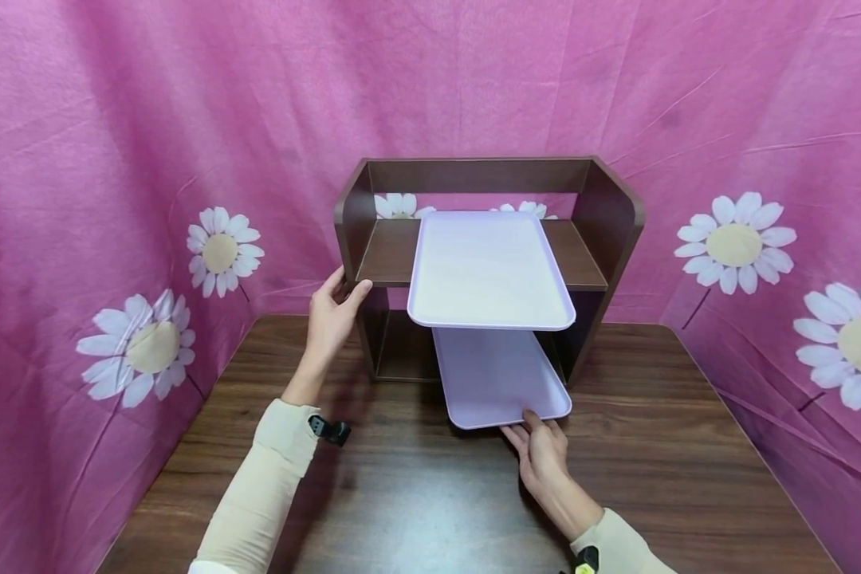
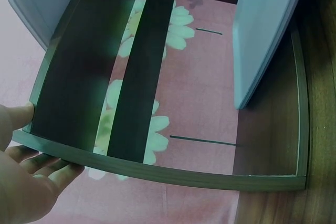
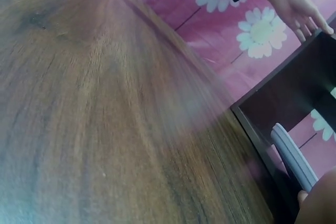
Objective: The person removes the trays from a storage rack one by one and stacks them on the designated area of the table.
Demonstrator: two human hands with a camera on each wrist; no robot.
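Note:
A dark brown two-tier wooden shelf (image 1: 479,174) stands on the table. On its upper level lies a pale lilac tray (image 1: 491,267), its front part sticking out past the shelf edge. A second lilac tray (image 1: 502,379) projects at a slight angle from the lower level. My left hand (image 1: 328,319) holds the shelf's left side, with the thumb at the front edge and the fingers around the outside. My right hand (image 1: 544,456) pinches the lower tray's front edge near its right corner, thumb on top and fingers beneath. In the right wrist view this hand (image 3: 321,203) is mostly cut off.
The wood-grain table (image 1: 402,494) extends in front of the shelf and to both sides. A pink curtain (image 1: 273,104) with large white daisies hangs behind and along both sides. The upper tray overhangs part of the lower one.

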